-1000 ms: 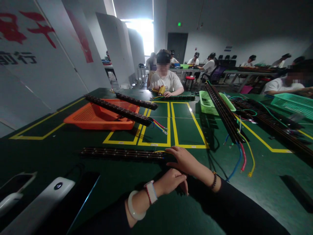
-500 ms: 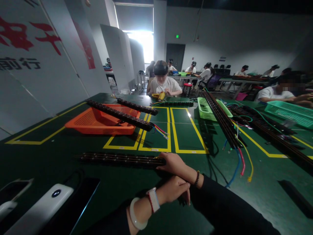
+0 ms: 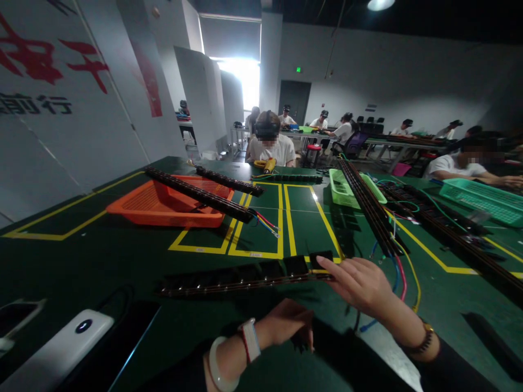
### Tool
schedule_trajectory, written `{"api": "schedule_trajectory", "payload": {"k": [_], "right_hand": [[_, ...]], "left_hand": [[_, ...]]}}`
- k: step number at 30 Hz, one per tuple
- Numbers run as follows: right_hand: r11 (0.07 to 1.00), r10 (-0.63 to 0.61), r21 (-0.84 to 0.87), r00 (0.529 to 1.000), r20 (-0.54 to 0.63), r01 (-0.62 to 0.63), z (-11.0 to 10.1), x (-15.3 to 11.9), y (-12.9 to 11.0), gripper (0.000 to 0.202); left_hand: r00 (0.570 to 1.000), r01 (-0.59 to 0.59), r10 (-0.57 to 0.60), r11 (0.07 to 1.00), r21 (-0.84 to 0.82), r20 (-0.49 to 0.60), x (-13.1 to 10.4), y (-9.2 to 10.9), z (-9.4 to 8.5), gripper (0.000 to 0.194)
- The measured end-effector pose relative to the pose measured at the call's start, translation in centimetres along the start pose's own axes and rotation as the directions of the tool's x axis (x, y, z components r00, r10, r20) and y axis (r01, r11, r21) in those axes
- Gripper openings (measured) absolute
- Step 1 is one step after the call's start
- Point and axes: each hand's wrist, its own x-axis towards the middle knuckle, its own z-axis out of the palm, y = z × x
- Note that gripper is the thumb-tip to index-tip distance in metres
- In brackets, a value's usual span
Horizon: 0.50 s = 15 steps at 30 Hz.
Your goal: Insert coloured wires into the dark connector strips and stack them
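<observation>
My right hand (image 3: 363, 286) grips the right end of a long dark strip (image 3: 245, 283) with several black blocks along it and thin brown and yellow wires. The strip is tilted on its edge, over the green table (image 3: 134, 261). Nearer to me is my left hand (image 3: 286, 325), apart from the strip, with its fingers curled downward. Small black bits (image 3: 301, 345) show beneath those fingers; their kind cannot be made out. Two similar dark strips lie further off, one (image 3: 200, 193) across an orange basket (image 3: 163, 219), one (image 3: 368, 204) across a light green basket (image 3: 335, 198).
A white device (image 3: 69, 348) and a dark glossy panel (image 3: 122, 337) lie at the near left. Blue, red and yellow cables (image 3: 402, 277) hang off the right strip. A black bar (image 3: 492, 340) lies at the near right. A co-worker (image 3: 272, 147) sits across the table.
My right hand has moved right, pulling the strip with it. The strip has turned onto its edge and its right end is higher. My left hand stays nearly in place, now separated from the right.
</observation>
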Motion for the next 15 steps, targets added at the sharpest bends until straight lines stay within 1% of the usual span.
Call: {"api": "schedule_trajectory", "payload": {"k": [2,5,7,8,9,10,11,13,14,15], "right_hand": [[0.997,0.058,-0.057,0.998,0.003,-0.057,-1.5,-1.6,1.3,0.043],[0.975,0.161,-0.149,0.986,-0.034,-0.164,-3.5,-4.2,3.0,0.045],[0.938,0.25,-0.224,0.964,-0.091,-0.264,-4.7,-5.7,4.0,0.045],[0.904,0.299,-0.273,0.943,-0.149,-0.33,-5.2,-6.3,4.5,0.045],[0.861,0.351,-0.307,0.91,-0.219,-0.406,-5.6,-6.8,5.0,0.046],[0.812,0.411,-0.317,0.865,-0.287,-0.49,-6.0,-7.1,5.5,0.048],[0.763,0.484,-0.296,0.811,-0.33,-0.575,-6.2,-7.4,6.0,0.05],[0.661,0.638,-0.216,0.689,-0.343,-0.719,-6.4,-7.6,7.3,0.055],[0.612,0.703,-0.185,0.636,-0.318,-0.769,-6.4,-7.6,8.0,0.057],[0.567,0.737,-0.183,0.594,-0.322,-0.803,-6.3,-7.5,8.8,0.059]], "left_hand": [[1.0,0.013,-0.013,1.0,0.001,-0.011,0.0,0.0,0.0,0.058],[1.0,0.012,-0.012,1.0,0.009,-0.011,0.1,-0.1,-0.1,0.057],[1.0,0.014,-0.014,1.0,0.023,-0.01,0.2,-0.2,-0.2,0.056],[1.0,0.018,-0.018,0.999,0.032,-0.009,0.2,-0.2,-0.2,0.057],[1.0,0.022,-0.022,0.999,0.041,-0.005,0.2,-0.2,-0.3,0.057],[1.0,0.023,-0.023,0.998,0.051,0.003,0.2,-0.2,-0.4,0.057],[1.0,0.022,-0.023,0.998,0.061,0.013,0.2,-0.2,-0.4,0.057],[0.999,0.023,-0.025,0.997,0.074,0.021,0.2,-0.1,-0.6,0.057],[0.999,0.028,-0.029,0.997,0.075,0.02,0.1,0.0,-0.6,0.056],[0.999,0.035,-0.037,0.997,0.074,0.02,0.1,0.0,-0.6,0.056]]}}
